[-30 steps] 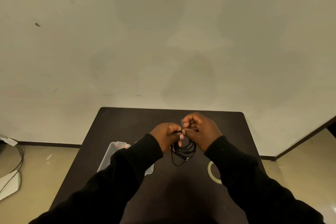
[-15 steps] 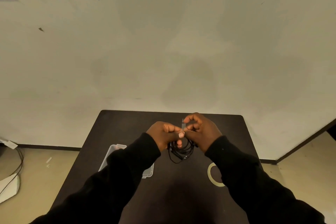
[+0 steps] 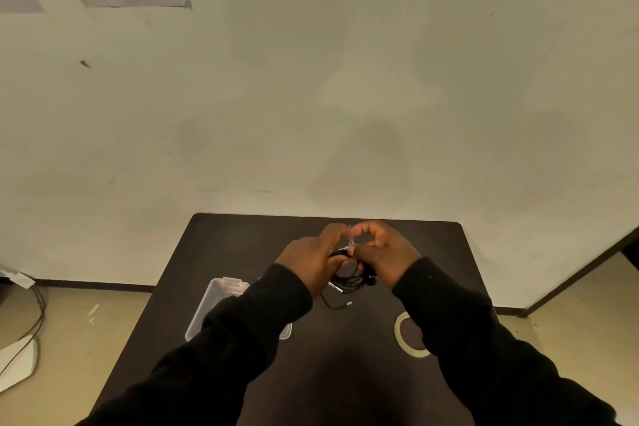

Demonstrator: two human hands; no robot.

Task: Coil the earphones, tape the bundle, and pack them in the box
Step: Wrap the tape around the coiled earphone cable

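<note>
While both arms in black sleeves reach forward over the dark table [image 3: 221, 252], the two hands meet above its middle. The left hand [image 3: 311, 261] curls its fingers round the top of the black earphones [image 3: 349, 278]. The right hand [image 3: 383, 254] bends its finger and thumb into a ring and pinches a small clear bit of tape [image 3: 350, 249] at the top of the bundle. The coil hangs down between the wrists, with its plug end [image 3: 348, 304] dangling toward the person. A clear box [image 3: 214, 301] sits to the left. A tape roll [image 3: 403, 339] lies flat to the right.
</note>
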